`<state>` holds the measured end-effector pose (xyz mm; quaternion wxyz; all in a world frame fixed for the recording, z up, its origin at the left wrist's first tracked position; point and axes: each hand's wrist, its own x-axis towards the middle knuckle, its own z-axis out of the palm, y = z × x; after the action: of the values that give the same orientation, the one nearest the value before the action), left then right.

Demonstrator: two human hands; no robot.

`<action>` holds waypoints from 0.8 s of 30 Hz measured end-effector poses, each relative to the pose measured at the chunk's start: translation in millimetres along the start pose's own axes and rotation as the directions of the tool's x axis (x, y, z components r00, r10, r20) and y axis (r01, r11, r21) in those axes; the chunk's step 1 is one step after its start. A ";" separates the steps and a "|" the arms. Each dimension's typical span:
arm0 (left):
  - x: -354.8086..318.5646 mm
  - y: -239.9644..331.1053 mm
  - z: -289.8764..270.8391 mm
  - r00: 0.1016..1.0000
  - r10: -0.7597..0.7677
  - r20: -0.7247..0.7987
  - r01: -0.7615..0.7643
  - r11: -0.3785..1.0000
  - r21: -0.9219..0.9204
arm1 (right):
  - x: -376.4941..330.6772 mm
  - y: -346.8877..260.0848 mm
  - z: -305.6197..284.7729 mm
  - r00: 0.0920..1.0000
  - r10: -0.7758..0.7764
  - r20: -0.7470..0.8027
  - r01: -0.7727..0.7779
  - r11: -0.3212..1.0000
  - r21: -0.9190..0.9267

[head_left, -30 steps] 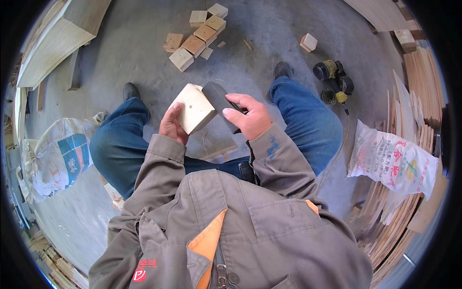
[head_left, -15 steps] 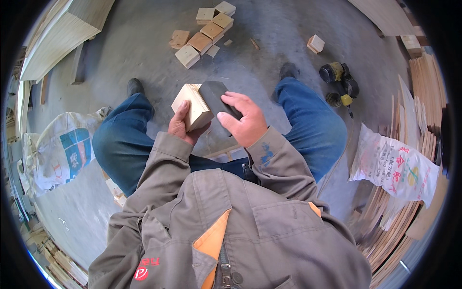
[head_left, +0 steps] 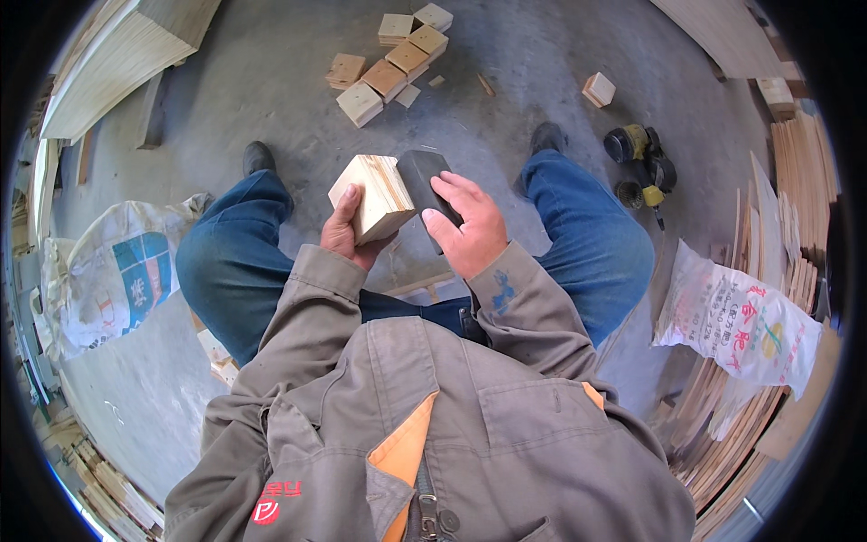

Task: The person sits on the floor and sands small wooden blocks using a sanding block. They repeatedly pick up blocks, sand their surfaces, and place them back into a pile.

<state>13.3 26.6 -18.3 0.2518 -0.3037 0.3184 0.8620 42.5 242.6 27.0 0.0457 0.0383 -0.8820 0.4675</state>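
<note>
My left hand (head_left: 346, 223) is closed around a pale plywood block (head_left: 372, 197), thumb on its near face and fingers underneath. Layered edges show on the block's right side. In my right hand (head_left: 471, 225) is a dark grey sanding block (head_left: 424, 187), gripped from its right with the fingers over the top. The sanding block lies close against the layered side of the plywood block; whether they touch all along is hard to see. Both are held up between my knees, above the floor.
Several wooden blocks (head_left: 386, 78) lie on the concrete floor ahead, and a single block (head_left: 599, 89) farther right. A yellow and black power tool (head_left: 640, 163) rests beyond my right knee. Sacks, one white (head_left: 736, 312), and stacked boards (head_left: 126, 72) flank me.
The sanding block has shifted slightly away from the plywood block's top face, showing more of the layered edge. The whole view has moved a little. Both hands keep their holds.
</note>
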 end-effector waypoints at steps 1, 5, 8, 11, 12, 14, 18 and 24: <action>-0.8 1.1 1.1 1.000 0.006 -0.022 -0.006 1.000 0.003 | -1.3 -3.1 -1.7 1.000 -0.013 0.007 0.013 1.000 -0.002; 0.0 4.8 2.5 0.998 0.018 -0.060 -0.017 1.000 0.015 | -8.4 -6.4 -3.5 0.994 -0.107 -0.011 0.107 0.994 -0.038; 1.0 3.5 2.0 0.998 0.026 -0.056 -0.025 0.999 0.022 | -9.4 -4.5 -4.1 0.993 -0.114 -0.031 0.113 0.993 -0.039; 0.4 2.8 3.2 0.998 0.011 -0.054 -0.008 0.998 0.056 | -2.1 -6.8 -1.6 0.998 -0.066 -0.004 0.065 0.995 -0.069; 0.4 2.6 3.5 0.999 0.003 -0.054 0.001 0.997 0.073 | 1.3 -3.9 1.8 0.995 -0.091 -0.035 0.088 0.992 -0.092; -1.2 -3.0 5.7 0.998 -0.014 -0.055 0.019 0.994 0.108 | 8.2 4.1 9.6 0.985 -0.143 -0.095 0.130 0.982 -0.138; -0.7 -4.9 5.1 0.999 -0.025 -0.043 0.030 0.993 0.111 | 12.0 6.1 9.3 0.987 -0.118 -0.106 0.106 0.988 -0.113; 3.7 2.9 1.1 0.998 0.049 -0.034 -0.049 0.999 0.022 | -10.5 -7.9 -10.5 0.981 -0.192 -0.030 0.189 0.978 -0.090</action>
<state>8.5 26.3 -19.1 0.2281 -0.3081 0.3392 0.8591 54.2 247.2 38.1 0.1089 0.1116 -0.8928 0.4227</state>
